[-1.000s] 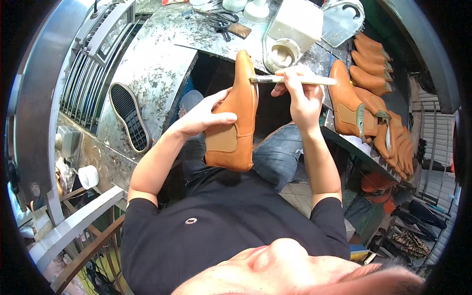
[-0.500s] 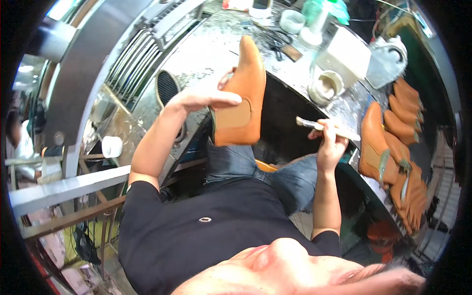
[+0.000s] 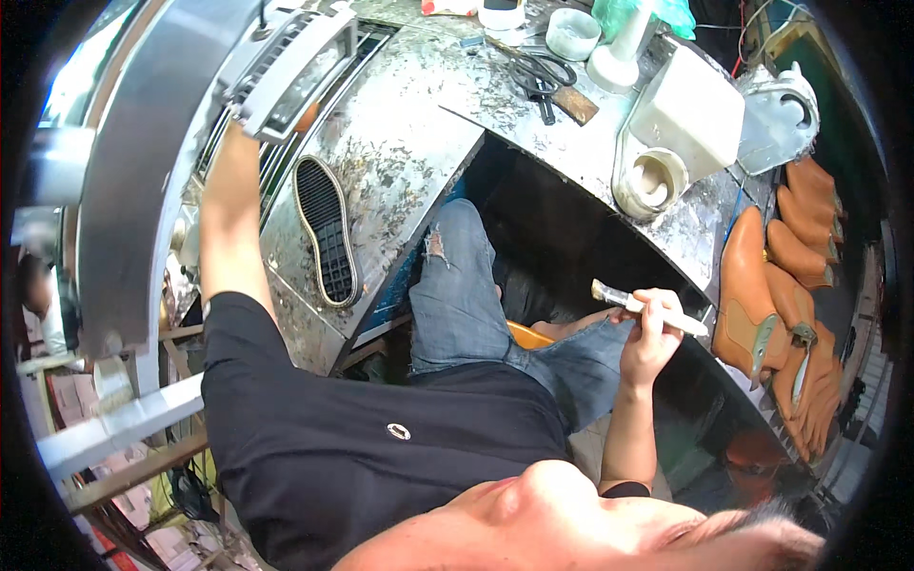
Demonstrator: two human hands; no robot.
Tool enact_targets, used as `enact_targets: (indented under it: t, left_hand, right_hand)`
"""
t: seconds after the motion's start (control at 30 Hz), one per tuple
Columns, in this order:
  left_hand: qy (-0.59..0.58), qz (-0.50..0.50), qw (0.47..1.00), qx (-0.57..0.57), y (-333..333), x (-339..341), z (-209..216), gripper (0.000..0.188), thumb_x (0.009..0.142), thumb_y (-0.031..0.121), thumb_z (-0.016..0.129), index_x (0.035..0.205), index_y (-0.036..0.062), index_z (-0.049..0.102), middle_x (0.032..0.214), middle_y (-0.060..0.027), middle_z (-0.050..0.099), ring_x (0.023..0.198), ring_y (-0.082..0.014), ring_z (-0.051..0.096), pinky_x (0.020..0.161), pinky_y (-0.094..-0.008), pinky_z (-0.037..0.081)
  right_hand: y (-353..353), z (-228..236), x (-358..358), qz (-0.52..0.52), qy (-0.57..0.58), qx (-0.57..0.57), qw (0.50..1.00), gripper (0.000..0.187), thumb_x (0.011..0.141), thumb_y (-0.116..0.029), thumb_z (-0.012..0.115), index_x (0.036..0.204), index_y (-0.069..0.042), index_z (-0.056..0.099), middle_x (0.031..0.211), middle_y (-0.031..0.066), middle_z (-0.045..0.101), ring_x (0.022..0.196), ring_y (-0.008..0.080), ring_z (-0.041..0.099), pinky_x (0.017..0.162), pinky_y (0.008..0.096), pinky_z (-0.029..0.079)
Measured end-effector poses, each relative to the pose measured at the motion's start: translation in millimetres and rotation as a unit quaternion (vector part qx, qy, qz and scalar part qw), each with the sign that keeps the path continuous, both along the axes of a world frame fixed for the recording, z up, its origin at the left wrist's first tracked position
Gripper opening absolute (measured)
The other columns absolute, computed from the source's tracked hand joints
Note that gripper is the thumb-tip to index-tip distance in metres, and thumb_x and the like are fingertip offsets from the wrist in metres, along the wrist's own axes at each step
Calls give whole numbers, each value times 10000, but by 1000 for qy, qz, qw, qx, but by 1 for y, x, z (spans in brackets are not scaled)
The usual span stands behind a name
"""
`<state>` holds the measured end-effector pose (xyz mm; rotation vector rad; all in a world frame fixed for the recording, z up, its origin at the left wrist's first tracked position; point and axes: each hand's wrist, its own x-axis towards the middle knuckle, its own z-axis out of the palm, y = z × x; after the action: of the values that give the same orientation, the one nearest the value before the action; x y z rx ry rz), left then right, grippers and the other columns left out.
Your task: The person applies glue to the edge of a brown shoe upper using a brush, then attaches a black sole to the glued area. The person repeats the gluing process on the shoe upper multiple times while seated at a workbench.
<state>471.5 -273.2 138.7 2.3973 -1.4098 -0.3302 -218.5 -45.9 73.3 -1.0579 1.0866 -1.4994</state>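
One brush (image 3: 616, 298), gripped in the right hand (image 3: 651, 338), may drip onto jeans (image 3: 583, 369) if tipped; left hand's hold is hidden.

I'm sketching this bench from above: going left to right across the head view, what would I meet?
Left forearm, black ridged shoe sole, scissors, brush held in the right hand, nearest tan boot.

PLACE: shoemaking workshop | loose sole (image 3: 327, 233) | tan boots (image 3: 745, 305) | brush (image 3: 621, 299) | spattered worktop (image 3: 395, 128)
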Motion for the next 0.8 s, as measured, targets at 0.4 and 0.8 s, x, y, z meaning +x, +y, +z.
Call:
enact_targets:
  t: [0.4,0.8]
  left_hand:
    - [-191,-9,977,99,-5,72,-62,718,960,336,782,1522,-4,490,1435,-182,626,1356,-322,558,1176,-440,413]
    - [-259,-272,923,-82,-43,-66,-70,664,1012,335,727,1529,-18,505,1509,-210,591,1427,-381,523,1218,-467,387]
  right_hand:
    - [43,-20,0,-1,48,63,997,213,1080,-169,596,1072,39,641,942,130,641,724,193,676,646,339,631]
    - [8,62,-126,-178,614,-233,733,388,934,78,698,1310,-9,663,1091,196,756,999,346,734,945,442,572]
